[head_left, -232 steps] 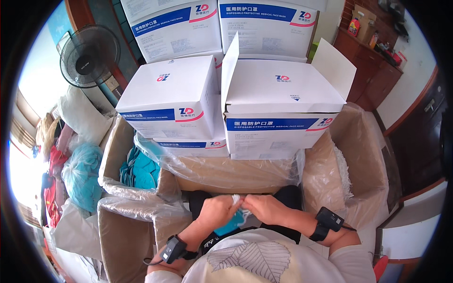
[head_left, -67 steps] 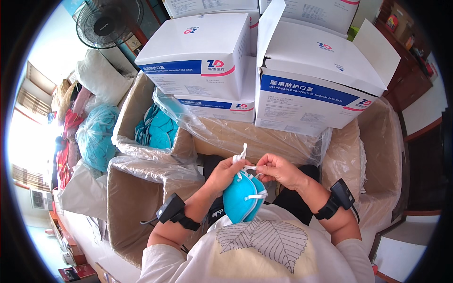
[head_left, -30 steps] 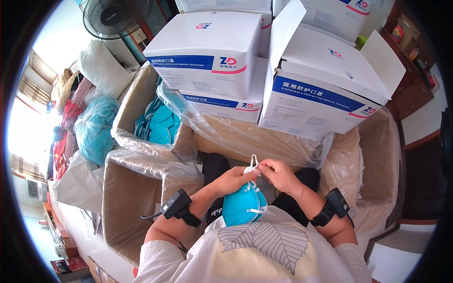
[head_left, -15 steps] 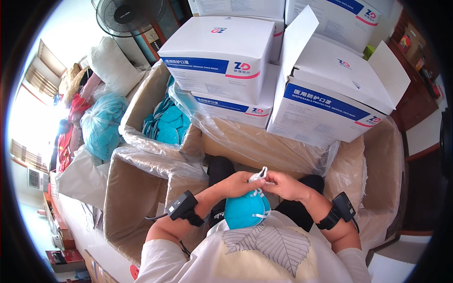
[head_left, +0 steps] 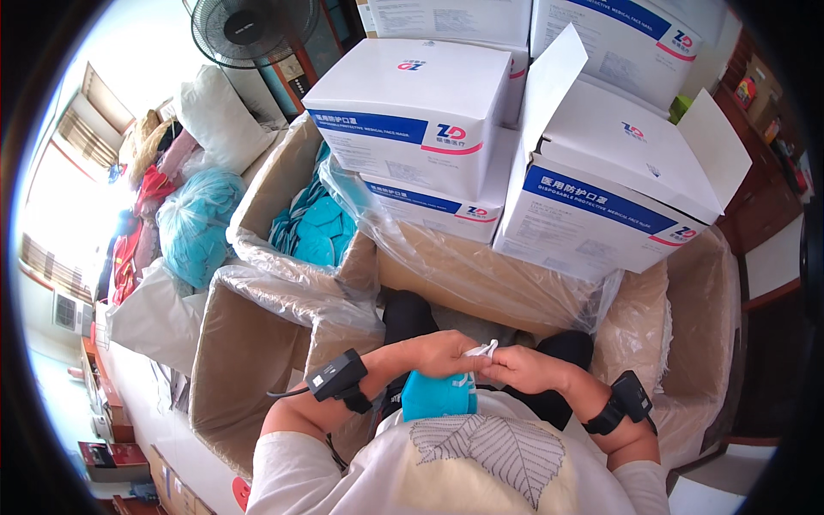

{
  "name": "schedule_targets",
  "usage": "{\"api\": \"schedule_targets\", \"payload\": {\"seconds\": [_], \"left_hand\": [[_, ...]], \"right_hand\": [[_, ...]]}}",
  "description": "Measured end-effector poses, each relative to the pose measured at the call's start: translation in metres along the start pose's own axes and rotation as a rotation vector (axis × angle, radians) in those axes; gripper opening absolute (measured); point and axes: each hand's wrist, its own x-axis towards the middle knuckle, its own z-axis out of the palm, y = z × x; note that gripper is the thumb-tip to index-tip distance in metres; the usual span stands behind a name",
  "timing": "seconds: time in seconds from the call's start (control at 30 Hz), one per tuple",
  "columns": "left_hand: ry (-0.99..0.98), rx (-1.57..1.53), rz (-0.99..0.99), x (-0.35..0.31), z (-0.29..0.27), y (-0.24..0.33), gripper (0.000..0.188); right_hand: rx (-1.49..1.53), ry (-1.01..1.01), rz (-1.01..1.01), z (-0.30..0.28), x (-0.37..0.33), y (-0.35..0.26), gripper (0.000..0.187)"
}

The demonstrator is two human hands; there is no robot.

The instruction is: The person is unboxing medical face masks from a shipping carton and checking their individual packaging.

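Note:
A blue-green face mask [head_left: 436, 396] hangs in front of my shirt, its upper part hidden behind my left hand [head_left: 445, 354]. White straps [head_left: 485, 348] stick up between my hands in a small bunch. My left hand is closed at the mask's upper edge, gripping the straps there. Right beside it, my right hand [head_left: 522, 369] is closed too, with its fingertips pinching the same white straps. The two hands nearly touch, and the exact finger positions are partly hidden.
A lined carton [head_left: 257, 245] at the left holds many blue-green masks [head_left: 324, 227]. Another lined carton [head_left: 249, 335] stands nearer. Ahead are a closed white box [head_left: 403, 103] and one with raised flaps [head_left: 592, 215]. A lined carton [head_left: 699, 326] lies right; a fan [head_left: 245, 33] stands at the back.
My hands have moved slightly down toward my body, with fingers more closed around the straps. The mask has turned and dropped, showing less of its face. The whole view has shifted slightly.

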Motion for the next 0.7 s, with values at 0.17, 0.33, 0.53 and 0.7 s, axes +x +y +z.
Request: {"api": "schedule_targets", "payload": {"seconds": [0.17,0.33,0.53,0.7], "left_hand": [[-0.073,0.018,0.138,-0.026,0.004,0.03,0.031],[-0.12,0.022,0.273,-0.04,0.02,0.034,0.03],[-0.193,0.007,0.254,-0.047,0.023,0.036,0.031],[-0.176,-0.026,0.287,-0.055,0.025,0.035,0.032]], "right_hand": [[-0.08,-0.153,-0.064,-0.007,-0.035,-0.018,0.031],[-0.036,-0.364,0.079,-0.013,-0.066,-0.03,0.033],[0.067,-0.429,0.158,-0.014,-0.085,-0.022,0.031],[0.157,-0.455,0.174,-0.018,-0.1,-0.005,0.029]]}}
